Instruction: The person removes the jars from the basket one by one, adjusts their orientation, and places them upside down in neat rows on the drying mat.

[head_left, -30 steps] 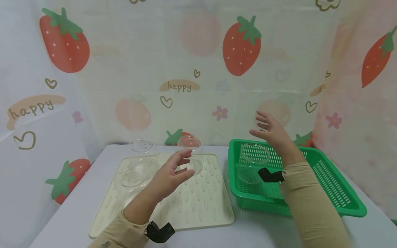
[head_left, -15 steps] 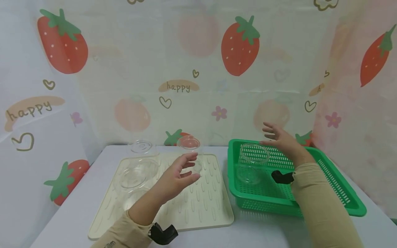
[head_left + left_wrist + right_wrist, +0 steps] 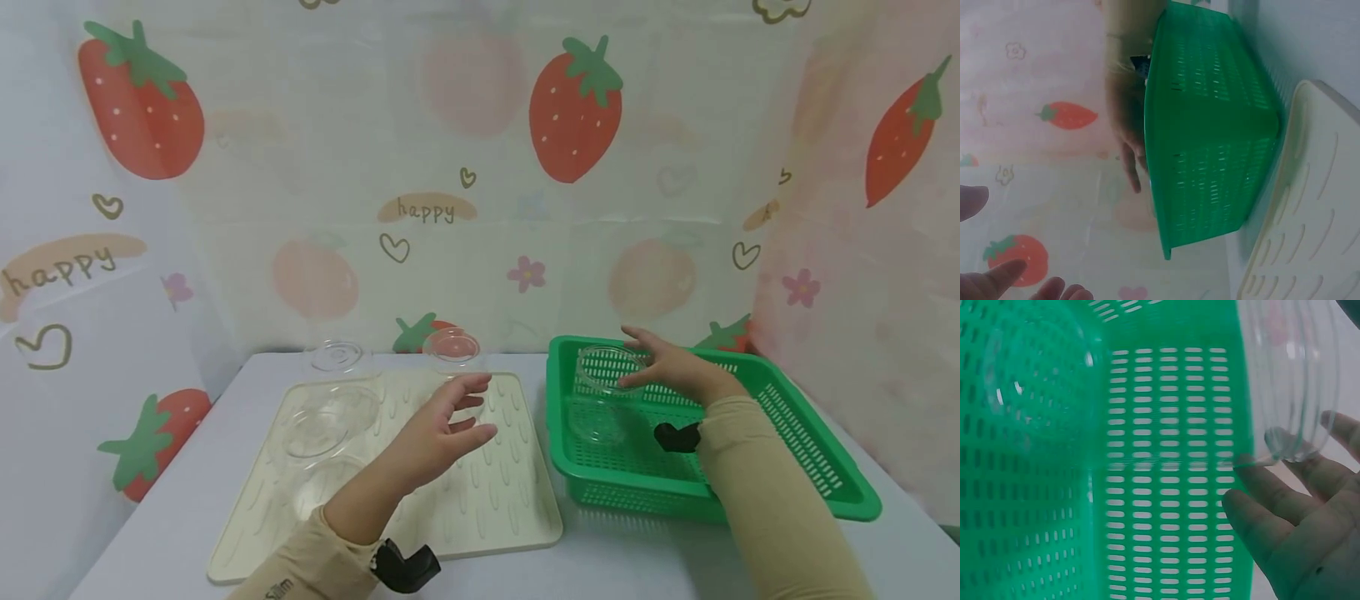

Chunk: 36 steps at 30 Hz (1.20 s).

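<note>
R hand (image 3: pixel 667 371) reaches into the green basket (image 3: pixel 810 454) at the bench's right side, fingers (image 3: pixel 1272 519) spread loose, tips touching the rim of the clear glass (image 3: pixel 606 392) standing in the basket's left end; no grip closed yet. L hand (image 3: pixel 442 429) hovers over the cream mat (image 3: pixel 510 508), fingers wide, holding nothing. Approx. 4 clear glasses/bowls, e.g. upturned glass (image 3: pixel 452 350), already sit along the mat's far and left edges. Judging by that: most moved, one left in basket.
</note>
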{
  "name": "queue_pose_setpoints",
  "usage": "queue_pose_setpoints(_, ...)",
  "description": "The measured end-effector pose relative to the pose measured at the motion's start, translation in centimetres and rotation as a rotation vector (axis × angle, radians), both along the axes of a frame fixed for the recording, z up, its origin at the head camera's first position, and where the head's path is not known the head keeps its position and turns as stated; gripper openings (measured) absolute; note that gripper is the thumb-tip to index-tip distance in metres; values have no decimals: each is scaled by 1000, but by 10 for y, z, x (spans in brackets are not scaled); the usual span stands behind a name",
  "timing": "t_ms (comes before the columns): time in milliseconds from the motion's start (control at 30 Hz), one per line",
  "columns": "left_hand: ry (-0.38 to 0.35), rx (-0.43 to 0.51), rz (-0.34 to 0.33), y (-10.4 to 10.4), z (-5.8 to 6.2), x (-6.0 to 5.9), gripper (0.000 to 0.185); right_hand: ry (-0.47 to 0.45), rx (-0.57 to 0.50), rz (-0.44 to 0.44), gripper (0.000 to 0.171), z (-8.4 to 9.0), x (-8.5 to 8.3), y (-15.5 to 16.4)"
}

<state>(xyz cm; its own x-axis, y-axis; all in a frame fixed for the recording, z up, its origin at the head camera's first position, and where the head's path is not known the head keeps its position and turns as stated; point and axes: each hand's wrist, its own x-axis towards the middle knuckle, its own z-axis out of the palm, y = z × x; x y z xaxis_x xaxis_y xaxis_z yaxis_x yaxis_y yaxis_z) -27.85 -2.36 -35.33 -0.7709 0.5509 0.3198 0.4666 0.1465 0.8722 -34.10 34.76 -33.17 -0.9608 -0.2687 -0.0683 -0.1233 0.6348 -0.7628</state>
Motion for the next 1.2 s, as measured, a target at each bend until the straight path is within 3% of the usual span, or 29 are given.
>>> queue_pose_setpoints(233, 0, -13, 20, 1, 1, 3, 56, -46, -14, 36, 103, -4, -3, -2)
queue_pose_setpoints(600, 12, -24, 0, 1, 2, 3, 56, -87, 6, 47, 110, -7, -4, -1)
queue_pose_setpoints(833, -1, -31, 19, 2, 1, 3, 57, -6, 72, -15, 94, -7, -3, 0)
queue_pose_setpoints(1000, -12, -31, 27, 2, 0, 4, 57, -3, 54, 12, 90, -10, -5, 0)
queue_pose_setpoints(1200, -17, -34, 31, 1, -1, 3, 57, 39, 114, 13, 86, -12, -9, -6)
